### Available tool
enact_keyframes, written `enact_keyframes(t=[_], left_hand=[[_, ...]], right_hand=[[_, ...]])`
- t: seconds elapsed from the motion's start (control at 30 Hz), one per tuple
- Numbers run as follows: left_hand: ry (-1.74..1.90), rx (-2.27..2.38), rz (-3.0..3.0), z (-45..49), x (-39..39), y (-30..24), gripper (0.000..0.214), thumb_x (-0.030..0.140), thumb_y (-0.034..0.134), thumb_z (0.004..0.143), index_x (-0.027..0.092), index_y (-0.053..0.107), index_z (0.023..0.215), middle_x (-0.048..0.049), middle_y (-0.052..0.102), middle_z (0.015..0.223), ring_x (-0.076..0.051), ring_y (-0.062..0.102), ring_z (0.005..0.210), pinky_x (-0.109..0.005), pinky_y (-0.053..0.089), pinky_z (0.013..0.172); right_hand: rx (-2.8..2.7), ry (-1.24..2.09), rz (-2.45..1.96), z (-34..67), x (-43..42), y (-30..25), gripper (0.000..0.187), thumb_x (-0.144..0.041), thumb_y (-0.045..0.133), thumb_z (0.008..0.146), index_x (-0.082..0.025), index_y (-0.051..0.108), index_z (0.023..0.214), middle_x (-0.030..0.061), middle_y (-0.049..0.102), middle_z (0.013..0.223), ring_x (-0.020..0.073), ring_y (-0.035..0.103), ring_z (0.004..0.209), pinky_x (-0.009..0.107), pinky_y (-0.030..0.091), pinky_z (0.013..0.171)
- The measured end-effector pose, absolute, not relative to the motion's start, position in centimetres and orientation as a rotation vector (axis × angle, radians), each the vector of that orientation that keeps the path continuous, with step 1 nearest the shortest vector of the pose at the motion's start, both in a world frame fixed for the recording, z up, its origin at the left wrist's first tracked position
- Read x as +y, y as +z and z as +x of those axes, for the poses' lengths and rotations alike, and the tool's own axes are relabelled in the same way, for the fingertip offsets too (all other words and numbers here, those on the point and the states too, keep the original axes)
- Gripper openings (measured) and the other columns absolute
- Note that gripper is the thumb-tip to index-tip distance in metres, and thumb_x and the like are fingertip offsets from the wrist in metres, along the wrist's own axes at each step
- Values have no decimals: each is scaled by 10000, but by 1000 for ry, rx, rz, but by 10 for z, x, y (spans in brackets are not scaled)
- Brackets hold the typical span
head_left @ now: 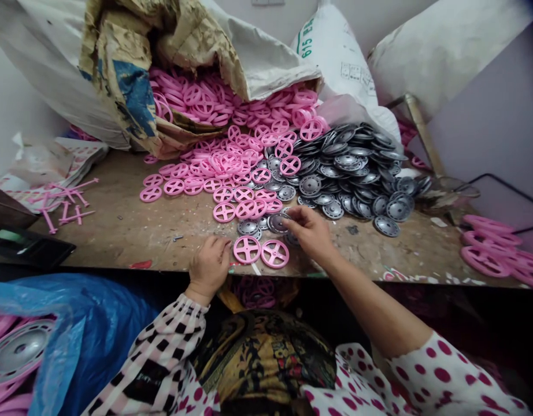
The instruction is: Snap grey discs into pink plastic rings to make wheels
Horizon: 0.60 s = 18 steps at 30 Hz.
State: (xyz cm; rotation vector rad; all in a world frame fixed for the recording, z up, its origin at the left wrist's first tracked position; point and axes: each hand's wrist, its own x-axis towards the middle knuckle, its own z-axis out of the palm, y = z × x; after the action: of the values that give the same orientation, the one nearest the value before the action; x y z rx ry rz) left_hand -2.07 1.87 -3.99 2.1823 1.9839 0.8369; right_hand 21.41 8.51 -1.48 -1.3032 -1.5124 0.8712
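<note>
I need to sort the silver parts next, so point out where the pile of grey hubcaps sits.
In the head view the pile of grey hubcaps lies on the wooden table, right of the pink wheels and just beyond the right hand.

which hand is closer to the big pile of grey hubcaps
Right. The right hand reaches into the near edge of the grey hubcap pile, fingers on a grey disc. The left hand rests lower left, beside two pink wheels, well away from the pile.

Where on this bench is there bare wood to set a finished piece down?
Bare wood lies left of the left hand, between the pink sticks and the pink wheels. A smaller patch lies right of the right hand, below the grey discs. The middle is crowded.
</note>
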Motion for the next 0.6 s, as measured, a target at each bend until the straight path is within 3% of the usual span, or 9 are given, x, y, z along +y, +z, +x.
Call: enact_keyframes(t=[0.23,0.37,0.6], left_hand=[[695,1814,2296,-23,16,-29,325,458,481,911,212,673,1002,-63,611,971,-207,591,901,-313,455,784],[545,1771,2374,-24,15,-27,551,604,657,733,228,629,1135,-80,578,1092,-262,561,1001,-361,461,827],[593,1808,2300,-23,16,-28,519,556,660,753,243,608,1164,-64,571,1084,-245,565,995,-354,465,835]], right_hand=[[-1664,1000,-1218,170,58,-10,153,-307,599,790,-191,606,889,-10,603,746,139,541,661,255,434,621],[-2037,701,-1404,155,53,-12,153,-254,577,851,-197,639,978,33,653,868,179,581,796,282,422,703],[-2319,355,-1500,156,46,-5,223,-345,524,922,-205,662,1027,85,587,974,213,545,900,300,413,755]])
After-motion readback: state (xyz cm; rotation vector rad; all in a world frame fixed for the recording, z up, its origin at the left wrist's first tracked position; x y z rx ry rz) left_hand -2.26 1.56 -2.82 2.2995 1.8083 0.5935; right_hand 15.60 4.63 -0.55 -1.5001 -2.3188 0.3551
